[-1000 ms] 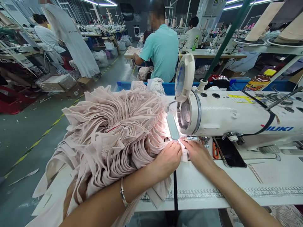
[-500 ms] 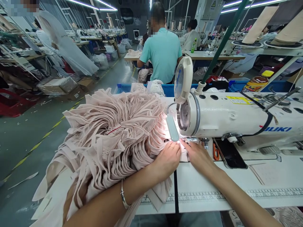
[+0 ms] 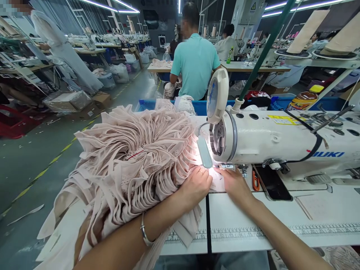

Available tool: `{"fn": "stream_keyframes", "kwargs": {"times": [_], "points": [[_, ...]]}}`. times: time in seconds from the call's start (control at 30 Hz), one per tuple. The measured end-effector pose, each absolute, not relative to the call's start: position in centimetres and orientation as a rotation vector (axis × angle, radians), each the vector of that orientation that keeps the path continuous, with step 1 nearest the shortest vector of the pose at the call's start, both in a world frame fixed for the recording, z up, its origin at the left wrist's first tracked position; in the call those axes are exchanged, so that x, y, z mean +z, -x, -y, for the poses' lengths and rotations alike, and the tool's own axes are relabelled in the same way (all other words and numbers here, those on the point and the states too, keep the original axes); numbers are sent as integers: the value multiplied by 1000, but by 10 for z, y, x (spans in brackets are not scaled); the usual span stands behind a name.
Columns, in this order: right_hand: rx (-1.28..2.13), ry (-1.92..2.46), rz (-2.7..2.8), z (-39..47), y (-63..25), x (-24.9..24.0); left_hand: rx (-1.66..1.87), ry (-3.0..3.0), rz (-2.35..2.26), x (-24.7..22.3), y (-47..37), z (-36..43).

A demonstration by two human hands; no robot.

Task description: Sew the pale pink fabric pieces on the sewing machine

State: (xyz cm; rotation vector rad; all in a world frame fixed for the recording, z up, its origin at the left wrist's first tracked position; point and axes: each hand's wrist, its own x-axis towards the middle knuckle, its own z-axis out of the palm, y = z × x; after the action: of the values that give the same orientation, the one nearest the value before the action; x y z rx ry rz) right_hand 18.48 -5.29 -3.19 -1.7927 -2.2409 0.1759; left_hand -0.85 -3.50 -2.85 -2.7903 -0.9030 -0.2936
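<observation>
A white sewing machine (image 3: 258,135) stands on the right, its small lamp (image 3: 204,152) lighting the needle area. Just below the lamp, my left hand (image 3: 198,183) has its fingers curled closed on pale pink fabric. My right hand (image 3: 234,183) is to the right of it, thumb and fingers pressed together at the edge of the fabric piece (image 3: 217,182) under the machine head. The needle is hidden behind the lamp. A large heap of layered pink fabric (image 3: 135,150) lies left of the machine, partly under my left forearm.
Right of my right hand lie orange snips (image 3: 255,180) and a black phone (image 3: 274,183). A ruler strip (image 3: 239,233) runs along the table's front. Behind the machine are a blue tray (image 3: 144,105) and a bottle (image 3: 305,98). A person in turquoise (image 3: 194,65) sits ahead.
My hands have moved slightly apart, with more of the pink piece showing between them. The seated person has shifted a little right, and the person in white at the left has moved left.
</observation>
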Motion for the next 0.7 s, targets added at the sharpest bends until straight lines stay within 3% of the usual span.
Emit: {"fn": "stream_keyframes", "kwargs": {"times": [0.3, 0.53, 0.7], "points": [[297, 1597, 2113, 58, -188, -37, -558, 3038, 1025, -18, 21, 19], [90, 1505, 2197, 59, -190, -43, -685, 2997, 1326, -19, 14, 21], [-69, 1406, 2242, 58, -194, -47, -508, 3027, 1128, -24, 12, 21]]}}
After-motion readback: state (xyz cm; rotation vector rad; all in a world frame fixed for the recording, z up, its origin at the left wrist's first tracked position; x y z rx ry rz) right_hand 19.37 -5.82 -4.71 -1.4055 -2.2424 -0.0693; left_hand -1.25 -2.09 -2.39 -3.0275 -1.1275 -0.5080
